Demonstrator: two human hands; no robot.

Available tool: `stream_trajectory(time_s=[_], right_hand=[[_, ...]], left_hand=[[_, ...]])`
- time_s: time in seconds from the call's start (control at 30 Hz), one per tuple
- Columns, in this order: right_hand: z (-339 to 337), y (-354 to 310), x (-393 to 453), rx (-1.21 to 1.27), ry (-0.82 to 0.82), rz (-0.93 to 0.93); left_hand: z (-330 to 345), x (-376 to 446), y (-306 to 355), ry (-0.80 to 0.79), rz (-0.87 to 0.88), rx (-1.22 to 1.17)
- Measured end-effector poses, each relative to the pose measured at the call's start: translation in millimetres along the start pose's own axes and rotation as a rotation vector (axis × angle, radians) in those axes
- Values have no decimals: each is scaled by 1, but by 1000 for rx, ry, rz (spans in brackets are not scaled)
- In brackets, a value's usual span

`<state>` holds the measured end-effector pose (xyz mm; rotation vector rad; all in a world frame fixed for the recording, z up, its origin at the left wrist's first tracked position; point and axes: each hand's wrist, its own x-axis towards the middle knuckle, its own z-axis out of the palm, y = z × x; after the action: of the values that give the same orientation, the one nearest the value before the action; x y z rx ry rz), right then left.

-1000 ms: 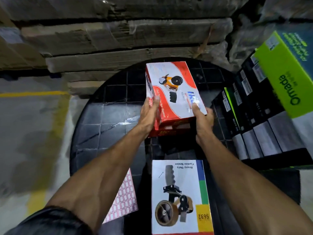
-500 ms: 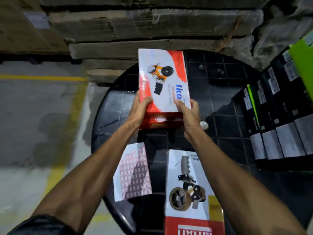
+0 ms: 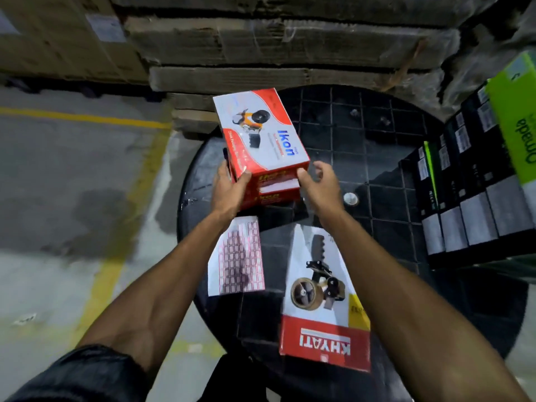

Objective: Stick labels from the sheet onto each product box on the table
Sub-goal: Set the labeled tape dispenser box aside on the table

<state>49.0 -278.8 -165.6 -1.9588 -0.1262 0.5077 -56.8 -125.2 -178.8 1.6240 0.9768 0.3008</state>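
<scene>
Your left hand [image 3: 230, 189] still grips the Ikon box [image 3: 262, 142] by its near-left corner above the black table [image 3: 377, 158]. Your right hand [image 3: 317, 184] has let go, fingers loosely curled beside it. Label sheet [image 3: 237, 258] lies btwn your arms, w/ the Khyati box [image 3: 322, 300] beside it.

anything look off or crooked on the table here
The label sheet hangs partly over the round table's near-left edge. The Khyati box lies printed upside down to the camera and overhangs the near edge too.
</scene>
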Motion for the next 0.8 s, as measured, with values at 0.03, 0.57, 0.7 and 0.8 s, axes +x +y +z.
stream_trajectory(time_s=[0.03, 0.57, 0.7, 0.8], right_hand=[[-11, 5, -15, -66, 16, -51], [-122, 154, -242, -395, -113, 68], [-122, 170, -259, -351, -347, 58], [-115, 179, -263, -432, -323, 38]], left_hand=[[-1, -16, 0, 64, 52, 102], [36, -257, -117, -499, 115, 479], [33, -274, -119, -596, 138, 587], [36, -279, -119, -497, 219, 643]])
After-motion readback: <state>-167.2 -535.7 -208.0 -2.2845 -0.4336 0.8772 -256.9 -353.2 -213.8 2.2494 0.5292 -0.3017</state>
